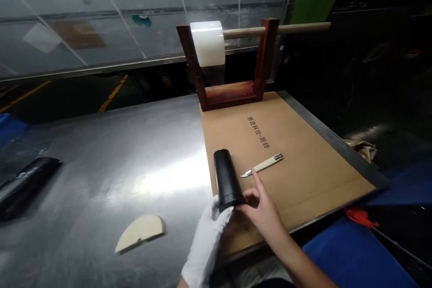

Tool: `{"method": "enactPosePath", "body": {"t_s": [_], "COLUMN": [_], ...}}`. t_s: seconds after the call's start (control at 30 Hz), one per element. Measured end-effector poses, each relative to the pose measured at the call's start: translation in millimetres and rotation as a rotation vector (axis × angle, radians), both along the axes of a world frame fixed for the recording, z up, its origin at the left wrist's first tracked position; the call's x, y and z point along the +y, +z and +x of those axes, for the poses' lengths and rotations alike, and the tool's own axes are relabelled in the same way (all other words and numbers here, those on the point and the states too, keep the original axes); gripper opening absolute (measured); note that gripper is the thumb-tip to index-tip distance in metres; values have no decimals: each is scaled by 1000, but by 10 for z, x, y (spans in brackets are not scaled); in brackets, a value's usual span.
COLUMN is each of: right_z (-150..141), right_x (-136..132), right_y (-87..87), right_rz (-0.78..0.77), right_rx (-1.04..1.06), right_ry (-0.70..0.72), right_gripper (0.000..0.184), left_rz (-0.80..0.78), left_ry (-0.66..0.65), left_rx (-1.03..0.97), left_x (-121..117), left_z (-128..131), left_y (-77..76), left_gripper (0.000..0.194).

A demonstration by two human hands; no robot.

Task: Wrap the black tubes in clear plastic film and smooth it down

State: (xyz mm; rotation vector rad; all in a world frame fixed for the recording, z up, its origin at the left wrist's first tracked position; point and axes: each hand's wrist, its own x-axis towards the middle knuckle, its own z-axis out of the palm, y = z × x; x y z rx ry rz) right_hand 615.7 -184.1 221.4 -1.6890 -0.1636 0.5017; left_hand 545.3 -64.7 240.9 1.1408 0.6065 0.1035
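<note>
My left hand (205,238), in a white glove, is wrapped around the lower end of a black cylindrical sleeve (227,177), which stands tilted over the near edge of a brown cardboard sheet (303,180). My right hand (261,204) is bare, with its fingers against the sleeve's lower end and its index finger raised. That fingertip is close to the steel blade of a craft knife (263,165), which has a pale wooden handle and lies on the cardboard without being held.
A red-brown wooden stand (231,94) at the cardboard's far end carries a wooden dowel (297,28) and a white film roll (207,43). On the steel table (101,175) lie a cream half-disc (140,232) and a black tube-like object (25,184). Blue cloth (354,256) lies beyond the table's right edge.
</note>
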Motion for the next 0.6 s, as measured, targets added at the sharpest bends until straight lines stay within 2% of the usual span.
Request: {"method": "enactPosePath", "body": {"t_s": [0.1, 0.17, 0.23, 0.33, 0.43, 0.53, 0.6], "right_z": [42, 109, 258, 616, 974, 1199, 1304], "right_x": [-20, -98, -208, -367, -511, -715, -861], "right_y": [-101, -108, -79, -68, -205, -402, -434], "right_rz": [-102, -187, -295, -522, -682, -708, -716], "right_rx": [-53, -128, -269, -632, -928, -960, -893], "right_ry": [69, 178, 278, 343, 386, 348, 345], "right_gripper": [94, 96, 92, 65, 45, 40, 39], "left_rz": [104, 183, 241, 270, 353, 426, 431], "left_ry": [41, -3, -87, -210, -252, -263, -288], "left_rx": [50, 101, 133, 145, 142, 161, 173], "left_x": [65, 96, 141, 217, 265, 285, 295], "left_z": [20, 26, 35, 63, 98, 122, 132], "left_y": [13, -25, -92, -210, -315, -391, -429], "left_gripper": [70, 84, 81, 79, 85, 93, 98]}}
